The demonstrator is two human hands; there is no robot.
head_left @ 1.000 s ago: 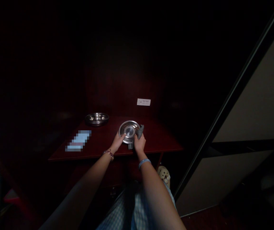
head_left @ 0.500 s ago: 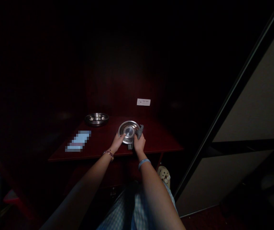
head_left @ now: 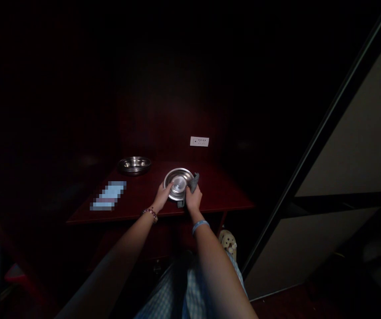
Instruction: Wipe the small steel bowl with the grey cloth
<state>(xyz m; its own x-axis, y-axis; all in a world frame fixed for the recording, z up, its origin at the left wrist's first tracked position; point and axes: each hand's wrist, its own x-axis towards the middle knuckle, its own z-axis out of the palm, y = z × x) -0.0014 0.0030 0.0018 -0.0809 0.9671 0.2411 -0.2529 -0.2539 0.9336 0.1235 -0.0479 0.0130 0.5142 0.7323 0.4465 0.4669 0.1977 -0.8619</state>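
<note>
A shiny metal bowl [head_left: 178, 182] is held over the dark red desk [head_left: 150, 195], its inside turned up toward me. My left hand [head_left: 161, 197] grips its left rim, thumb over the inner side. On the right, my right hand [head_left: 194, 198] is closed around a grey cloth [head_left: 194, 182], which it presses against the bowl's right rim. A loose end of the cloth hangs below the bowl. Further back on the left, more shiny metal bowls [head_left: 135, 165], apparently stacked, rest on the desk.
A blurred-out light blue rectangle [head_left: 108, 196] lies at the desk's left. A white socket plate [head_left: 199, 141] is on the back wall. A beige clog [head_left: 227, 242] shows below the desk's right side, near a pale panel [head_left: 353, 155] with a dark frame.
The bowl has tilted very slightly, and the cloth at its right rim has shifted a little. Both hands keep nearly the same place.
</note>
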